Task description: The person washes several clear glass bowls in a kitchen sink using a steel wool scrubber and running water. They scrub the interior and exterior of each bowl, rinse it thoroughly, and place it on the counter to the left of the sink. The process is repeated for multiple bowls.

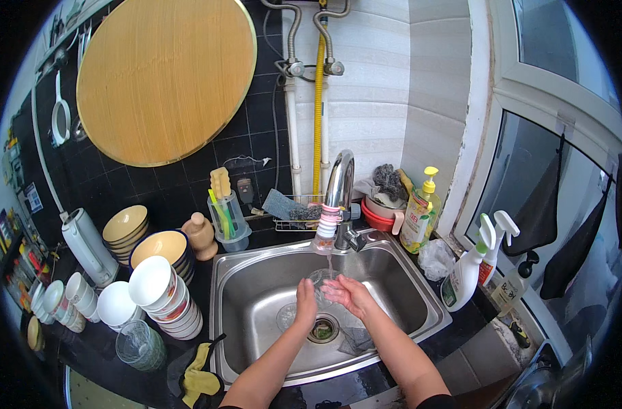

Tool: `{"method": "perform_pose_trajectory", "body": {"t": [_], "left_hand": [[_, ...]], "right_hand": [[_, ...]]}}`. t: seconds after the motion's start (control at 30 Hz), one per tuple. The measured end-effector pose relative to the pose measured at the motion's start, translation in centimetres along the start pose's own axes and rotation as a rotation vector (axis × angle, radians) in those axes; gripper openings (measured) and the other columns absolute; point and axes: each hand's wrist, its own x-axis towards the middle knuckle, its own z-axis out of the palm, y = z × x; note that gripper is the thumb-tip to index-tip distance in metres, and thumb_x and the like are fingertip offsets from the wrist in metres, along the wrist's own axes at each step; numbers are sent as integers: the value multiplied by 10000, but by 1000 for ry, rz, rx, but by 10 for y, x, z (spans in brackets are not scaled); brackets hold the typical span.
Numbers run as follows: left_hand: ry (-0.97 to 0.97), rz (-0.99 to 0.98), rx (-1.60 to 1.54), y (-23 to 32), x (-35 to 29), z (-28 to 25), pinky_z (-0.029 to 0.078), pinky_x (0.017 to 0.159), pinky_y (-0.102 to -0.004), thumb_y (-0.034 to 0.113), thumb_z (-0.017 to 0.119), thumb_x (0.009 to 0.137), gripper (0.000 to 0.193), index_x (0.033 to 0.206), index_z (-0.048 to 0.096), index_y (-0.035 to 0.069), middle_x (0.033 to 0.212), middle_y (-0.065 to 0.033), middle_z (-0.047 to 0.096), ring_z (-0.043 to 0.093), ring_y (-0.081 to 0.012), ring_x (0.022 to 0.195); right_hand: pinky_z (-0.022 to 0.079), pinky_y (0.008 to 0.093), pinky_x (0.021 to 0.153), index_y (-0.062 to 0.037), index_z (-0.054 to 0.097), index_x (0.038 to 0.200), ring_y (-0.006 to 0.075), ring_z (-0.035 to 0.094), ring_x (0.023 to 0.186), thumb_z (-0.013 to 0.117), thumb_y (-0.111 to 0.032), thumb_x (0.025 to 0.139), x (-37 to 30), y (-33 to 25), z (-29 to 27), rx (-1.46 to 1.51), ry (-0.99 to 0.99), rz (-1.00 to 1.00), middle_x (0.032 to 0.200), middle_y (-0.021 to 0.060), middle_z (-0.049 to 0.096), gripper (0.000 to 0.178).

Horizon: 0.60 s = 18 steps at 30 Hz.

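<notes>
Under the faucet [339, 180], a thin stream of water falls onto a clear round glass piece [320, 278], perhaps a bowl; its exact shape is hard to make out. My left hand [306, 301] presses against its left side with the fingers together. On the other side, my right hand [350, 296] has its fingers against the glass, palm partly turned up. Both hands are over the steel sink [253, 293], above the drain [323, 330]. A grey mesh cloth [356, 341] lies on the sink bottom beside my right wrist.
Left of the sink stand stacked white bowls [153, 283], a glass jar [141, 346], a wooden mallet-like piece [200, 236] and a yellow-and-black glove [200, 375]. To the right are a yellow soap bottle [420, 213], a plastic bag [436, 259] and a white spray bottle [463, 278].
</notes>
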Motion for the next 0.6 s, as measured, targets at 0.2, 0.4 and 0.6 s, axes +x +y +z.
{"method": "perform_pose_trajectory", "body": {"t": [0.2,0.4,0.6], "left_hand": [[-27,768,1161,71,-27,42,257,969,-455,211,482,818,436,1199,406,14,1258,-198,367,318,-365,1180],[-113,676,752,64,4,37,258,946,-495,199,481,811,395,1150,453,-1,1235,-187,396,384,-356,1127],[55,742,760,47,-22,43,232,971,-484,249,502,815,523,1238,345,-16,1262,-232,345,317,-403,1162]], "right_hand": [[489,315,792,10,505,994,223,595,884,434,-172,892,14,11,-23,134,85,-156,987,157,586,220],[489,327,767,-4,483,998,219,576,896,439,-180,891,8,4,-17,200,-71,-179,1005,145,568,210],[464,381,839,35,454,1050,278,545,987,425,-183,894,2,-4,-2,216,113,-240,1089,184,529,269]]}}
